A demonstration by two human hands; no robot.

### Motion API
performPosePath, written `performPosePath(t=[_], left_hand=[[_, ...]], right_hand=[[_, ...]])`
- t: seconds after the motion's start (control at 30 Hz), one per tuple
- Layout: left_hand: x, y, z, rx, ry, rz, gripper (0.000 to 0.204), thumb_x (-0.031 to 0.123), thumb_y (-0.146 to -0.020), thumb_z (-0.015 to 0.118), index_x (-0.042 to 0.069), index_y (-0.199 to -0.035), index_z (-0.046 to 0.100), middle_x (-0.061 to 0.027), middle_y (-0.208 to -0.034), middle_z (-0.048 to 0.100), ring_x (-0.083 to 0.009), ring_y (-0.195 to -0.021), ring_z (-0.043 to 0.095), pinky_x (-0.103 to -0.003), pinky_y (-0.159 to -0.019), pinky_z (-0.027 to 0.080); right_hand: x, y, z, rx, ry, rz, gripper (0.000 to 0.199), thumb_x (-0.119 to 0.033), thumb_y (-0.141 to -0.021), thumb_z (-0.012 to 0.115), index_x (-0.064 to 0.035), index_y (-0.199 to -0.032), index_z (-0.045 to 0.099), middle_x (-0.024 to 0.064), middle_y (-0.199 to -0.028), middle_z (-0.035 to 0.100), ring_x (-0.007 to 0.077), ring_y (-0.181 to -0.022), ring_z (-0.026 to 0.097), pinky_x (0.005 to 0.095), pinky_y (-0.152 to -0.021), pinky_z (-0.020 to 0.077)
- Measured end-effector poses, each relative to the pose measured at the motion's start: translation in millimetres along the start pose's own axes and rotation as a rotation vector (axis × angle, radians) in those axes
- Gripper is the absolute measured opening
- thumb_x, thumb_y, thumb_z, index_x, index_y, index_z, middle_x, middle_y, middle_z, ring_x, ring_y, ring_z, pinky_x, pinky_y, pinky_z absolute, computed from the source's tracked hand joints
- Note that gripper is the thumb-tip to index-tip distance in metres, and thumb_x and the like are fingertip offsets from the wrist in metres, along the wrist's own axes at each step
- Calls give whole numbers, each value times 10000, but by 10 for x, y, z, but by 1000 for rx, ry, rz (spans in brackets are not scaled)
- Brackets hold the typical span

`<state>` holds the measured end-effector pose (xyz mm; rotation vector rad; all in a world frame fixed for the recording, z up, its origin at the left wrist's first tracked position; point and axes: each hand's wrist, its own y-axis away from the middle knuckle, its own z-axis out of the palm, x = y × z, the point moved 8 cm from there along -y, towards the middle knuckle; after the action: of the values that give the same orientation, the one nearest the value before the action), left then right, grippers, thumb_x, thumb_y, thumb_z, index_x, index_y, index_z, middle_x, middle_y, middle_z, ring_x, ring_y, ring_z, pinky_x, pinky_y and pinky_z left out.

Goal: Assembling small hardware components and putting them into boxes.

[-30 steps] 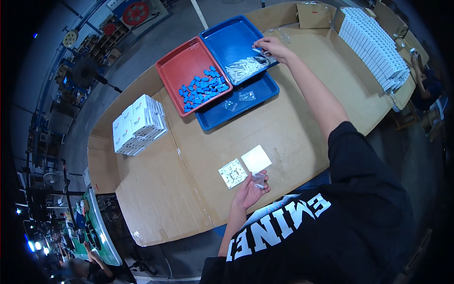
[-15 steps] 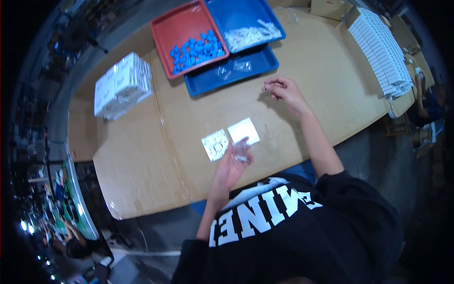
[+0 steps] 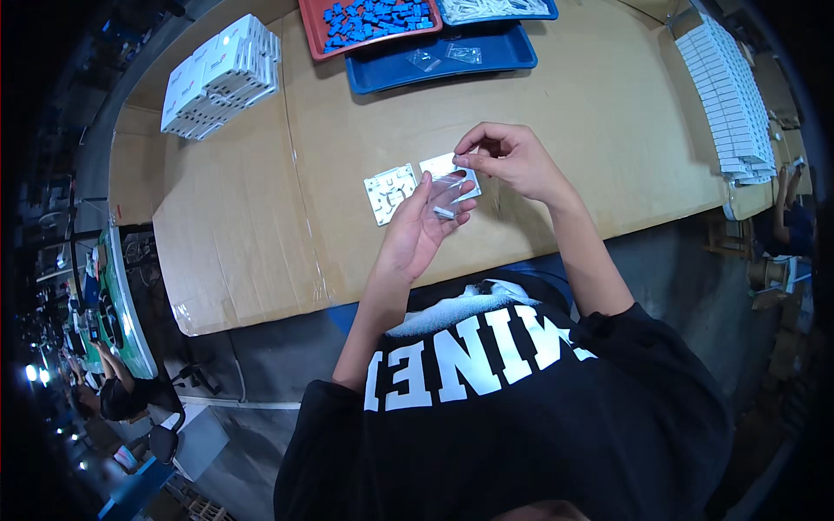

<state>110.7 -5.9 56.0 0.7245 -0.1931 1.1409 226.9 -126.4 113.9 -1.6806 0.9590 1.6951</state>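
Observation:
My left hand (image 3: 413,233) is closed on a small clear plastic bag (image 3: 446,193), pinched between thumb and fingers. Low in the bag lies a small white piece (image 3: 444,212). My right hand (image 3: 514,163) is right beside the bag's upper end, its thumb and forefinger pressed together; what they hold is too small to make out. On the table just beyond my left hand lies a square white plate (image 3: 388,192) with cutouts and raised shapes. A second, plainer white plate (image 3: 472,184) is partly hidden behind the bag and my fingers.
A red tray (image 3: 314,26) of blue pieces and a blue tray (image 3: 547,9) of white sticks stand at the back. Before them, another blue tray (image 3: 382,80) holds clear bags. White stacks (image 3: 228,74) stand left; a row of white pieces (image 3: 725,100) fills the right end.
My right hand has moved left and nearer, up to the bag in my left hand. The view has shifted, so the trays appear higher in the picture.

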Motion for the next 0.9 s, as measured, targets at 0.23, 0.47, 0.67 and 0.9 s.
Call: performPosePath(t=[0.23, 0.47, 0.67, 0.9], left_hand=[[17, 87, -2, -8, -31, 34, 535, 451, -1113, 432, 5, -1387, 545, -181, -1306, 669, -257, -1123, 687, -373, -970, 557], [-16, 73, 22, -55, -92, 23, 485, 426, -1117, 431, 45, -1400, 526, -166, -1295, 671, -288, -1167, 679, -397, -974, 568], [-41, 78, -100, -18, -73, 25, 459, 412, -1119, 431, 66, -1404, 530, -163, -1291, 675, -293, -1159, 688, -411, -978, 568], [1, 64, -61, -22, -29, 56, 494, 438, -1129, 367, 73, -1434, 500, -174, -1310, 660, -293, -1157, 685, -417, -988, 564]], right_hand=[[-180, -92, 291, -321, 190, -141, 84, -84, -882, 771, -32, -948, 777, 40, -1087, 751, 105, -885, 643, 267, -746, 489], [-284, -160, 411, -527, 380, -173, 116, -96, -884, 749, 1, -939, 781, 92, -1190, 733, 172, -916, 668, 306, -801, 524], [-108, -165, 577, -719, 367, 2, 213, -138, -964, 680, 22, -1076, 766, 119, -1217, 734, 209, -1000, 681, 369, -916, 541], [-192, -193, 582, -684, 292, -53, 362, -300, -1081, 564, -4, -1171, 750, 120, -1180, 745, 200, -984, 672, 340, -938, 528]])
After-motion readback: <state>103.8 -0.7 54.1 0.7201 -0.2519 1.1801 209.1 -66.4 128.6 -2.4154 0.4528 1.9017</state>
